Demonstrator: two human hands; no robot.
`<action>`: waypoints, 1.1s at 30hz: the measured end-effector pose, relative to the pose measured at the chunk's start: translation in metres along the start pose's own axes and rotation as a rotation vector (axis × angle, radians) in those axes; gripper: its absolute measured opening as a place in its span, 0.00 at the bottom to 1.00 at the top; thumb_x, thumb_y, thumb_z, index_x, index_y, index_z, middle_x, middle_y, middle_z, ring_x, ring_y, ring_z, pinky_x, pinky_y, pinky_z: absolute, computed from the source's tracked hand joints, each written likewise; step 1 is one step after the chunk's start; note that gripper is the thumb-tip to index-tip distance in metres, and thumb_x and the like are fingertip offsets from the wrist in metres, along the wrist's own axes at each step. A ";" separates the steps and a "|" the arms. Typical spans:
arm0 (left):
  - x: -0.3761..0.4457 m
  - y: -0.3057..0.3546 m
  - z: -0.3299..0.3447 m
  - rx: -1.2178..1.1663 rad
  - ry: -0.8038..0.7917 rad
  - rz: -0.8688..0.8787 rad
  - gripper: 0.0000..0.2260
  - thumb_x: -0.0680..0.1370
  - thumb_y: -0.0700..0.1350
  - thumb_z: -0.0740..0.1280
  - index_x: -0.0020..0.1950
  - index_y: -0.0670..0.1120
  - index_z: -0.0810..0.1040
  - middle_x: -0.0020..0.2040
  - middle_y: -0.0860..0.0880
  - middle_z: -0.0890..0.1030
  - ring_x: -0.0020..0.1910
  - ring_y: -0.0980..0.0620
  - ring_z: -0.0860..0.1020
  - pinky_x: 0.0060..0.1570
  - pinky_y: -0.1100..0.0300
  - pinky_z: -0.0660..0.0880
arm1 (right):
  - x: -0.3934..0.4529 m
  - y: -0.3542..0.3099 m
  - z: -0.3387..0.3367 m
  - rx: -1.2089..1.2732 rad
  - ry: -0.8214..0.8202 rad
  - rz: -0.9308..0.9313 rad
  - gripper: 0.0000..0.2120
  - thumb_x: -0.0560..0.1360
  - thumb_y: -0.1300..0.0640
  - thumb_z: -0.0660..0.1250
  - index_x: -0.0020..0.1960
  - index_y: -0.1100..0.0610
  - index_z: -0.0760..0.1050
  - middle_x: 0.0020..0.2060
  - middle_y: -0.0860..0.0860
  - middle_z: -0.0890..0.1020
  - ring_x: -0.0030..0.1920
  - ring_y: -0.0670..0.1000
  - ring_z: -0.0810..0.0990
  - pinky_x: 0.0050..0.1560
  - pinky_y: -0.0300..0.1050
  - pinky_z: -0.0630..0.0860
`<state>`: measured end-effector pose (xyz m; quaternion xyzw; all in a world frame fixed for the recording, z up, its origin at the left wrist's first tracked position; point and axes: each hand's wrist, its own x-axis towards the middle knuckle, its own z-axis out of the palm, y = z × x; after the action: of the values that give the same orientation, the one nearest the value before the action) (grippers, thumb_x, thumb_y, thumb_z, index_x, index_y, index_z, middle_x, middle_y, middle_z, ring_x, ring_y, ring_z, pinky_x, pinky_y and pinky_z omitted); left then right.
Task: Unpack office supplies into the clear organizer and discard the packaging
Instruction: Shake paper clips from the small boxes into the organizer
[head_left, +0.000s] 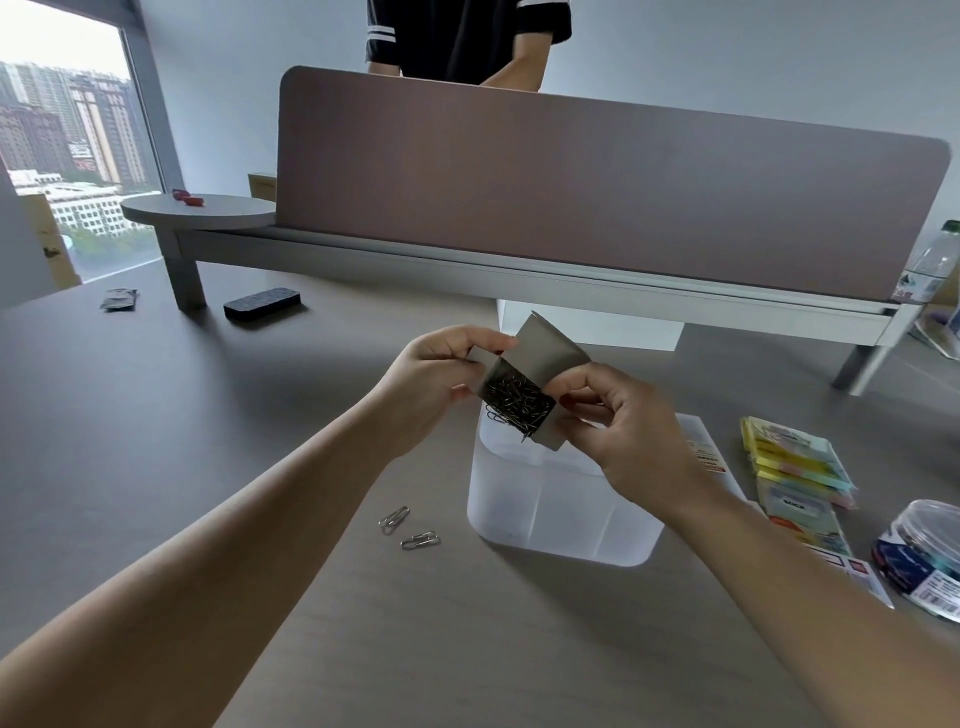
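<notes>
A small grey cardboard box (548, 353) full of metal paper clips (519, 397) is held tilted over the clear organizer (561, 514). My left hand (434, 379) pinches the box's left flap. My right hand (628, 431) grips its right side and lower edge. The box's open mouth faces me, and a few clips hang out at its lower edge above the organizer's back compartment. Two loose paper clips (410, 530) lie on the desk left of the organizer.
Sticky-note packs (795, 467) and a clear round tub (924, 556) lie to the right, with paper sheets (711, 457) under them. A black eraser (262, 304) and a dark wrapper (119, 300) sit at the far left. A person stands behind the desk divider (597, 197).
</notes>
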<state>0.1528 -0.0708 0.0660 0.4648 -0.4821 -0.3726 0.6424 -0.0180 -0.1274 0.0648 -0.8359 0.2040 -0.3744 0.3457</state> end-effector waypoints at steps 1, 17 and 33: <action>-0.001 0.000 0.000 0.000 -0.003 0.000 0.19 0.68 0.27 0.59 0.38 0.48 0.82 0.33 0.50 0.78 0.37 0.53 0.75 0.41 0.62 0.72 | 0.000 0.000 0.000 -0.007 0.003 -0.003 0.21 0.70 0.71 0.65 0.39 0.43 0.73 0.40 0.41 0.79 0.44 0.40 0.78 0.48 0.23 0.71; 0.000 -0.001 -0.001 0.062 0.026 0.014 0.20 0.60 0.31 0.58 0.37 0.51 0.83 0.39 0.51 0.78 0.43 0.46 0.69 0.41 0.58 0.65 | 0.002 0.000 0.001 0.015 -0.039 -0.010 0.20 0.70 0.68 0.66 0.39 0.41 0.73 0.41 0.40 0.79 0.47 0.47 0.79 0.50 0.30 0.74; 0.001 -0.004 -0.003 0.024 0.028 0.019 0.20 0.58 0.31 0.57 0.33 0.51 0.83 0.36 0.55 0.82 0.43 0.53 0.74 0.42 0.60 0.67 | 0.001 -0.001 0.002 0.004 -0.029 -0.038 0.22 0.70 0.70 0.65 0.39 0.40 0.73 0.42 0.38 0.78 0.45 0.40 0.78 0.51 0.26 0.72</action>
<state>0.1561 -0.0716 0.0623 0.4732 -0.4819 -0.3541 0.6469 -0.0155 -0.1261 0.0650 -0.8443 0.1823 -0.3691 0.3430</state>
